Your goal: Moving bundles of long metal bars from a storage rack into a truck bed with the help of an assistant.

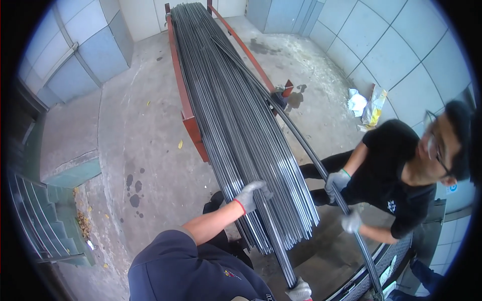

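Observation:
A long pile of dark grey metal rods (226,100) runs away from me on a red metal rack (182,90). Over its near end I hold a small bundle of metal rods (275,240). Gloved in grey with a red cuff, my left hand (252,195) is wrapped round this bundle partway along. My right hand (300,291), in a matching glove, grips its near end at the lower edge, where some fingers are cut off. Shine along the pile's near ends blurs single rods.
A co-worker in black (386,165) stands at the right, both gloved hands on another long rod bundle (314,158) slanting across the pile's right side. Crumpled white packaging (357,103) lies by the tiled wall. Steps with a railing (42,215) are at the left.

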Demonstrator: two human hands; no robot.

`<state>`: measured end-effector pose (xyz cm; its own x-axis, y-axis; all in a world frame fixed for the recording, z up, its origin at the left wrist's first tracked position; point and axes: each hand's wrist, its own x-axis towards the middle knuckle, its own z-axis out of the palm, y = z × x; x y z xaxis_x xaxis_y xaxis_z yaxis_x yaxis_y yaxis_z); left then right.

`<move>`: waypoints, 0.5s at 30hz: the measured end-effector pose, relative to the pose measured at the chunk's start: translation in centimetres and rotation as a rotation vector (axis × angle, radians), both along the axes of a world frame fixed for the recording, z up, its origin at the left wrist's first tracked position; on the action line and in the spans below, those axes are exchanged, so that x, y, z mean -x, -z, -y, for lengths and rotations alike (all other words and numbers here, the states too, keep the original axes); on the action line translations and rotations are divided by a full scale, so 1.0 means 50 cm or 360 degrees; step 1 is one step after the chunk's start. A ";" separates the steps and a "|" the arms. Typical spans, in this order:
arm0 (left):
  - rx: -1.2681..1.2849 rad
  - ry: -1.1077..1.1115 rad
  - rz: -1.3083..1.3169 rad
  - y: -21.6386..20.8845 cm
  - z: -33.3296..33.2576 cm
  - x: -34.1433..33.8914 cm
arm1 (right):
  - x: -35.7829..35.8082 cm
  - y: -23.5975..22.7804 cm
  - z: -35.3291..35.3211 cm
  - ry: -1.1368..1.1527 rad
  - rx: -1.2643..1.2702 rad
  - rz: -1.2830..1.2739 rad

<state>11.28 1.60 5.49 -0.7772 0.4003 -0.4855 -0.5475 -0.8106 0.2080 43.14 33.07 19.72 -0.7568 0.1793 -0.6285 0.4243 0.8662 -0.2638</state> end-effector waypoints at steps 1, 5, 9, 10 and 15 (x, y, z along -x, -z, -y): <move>0.0107 -0.0006 0.0016 -0.021 0.016 0.037 | 0.036 -0.008 0.029 -0.0033 0.0086 -0.0008; 0.0146 -0.0173 0.0051 -0.057 0.111 0.125 | 0.248 0.002 0.166 -0.0114 0.0015 0.0508; 0.0312 0.0070 -0.0170 -0.046 0.079 0.077 | 0.416 0.087 0.255 -0.0230 0.0195 0.0330; 0.0183 -0.0028 0.0023 -0.029 0.066 0.072 | 0.475 0.091 0.294 -0.0209 0.0325 0.0289; 0.0346 -0.0254 0.0136 -0.012 0.186 0.296 | 0.464 0.182 0.232 0.0217 0.0934 0.0506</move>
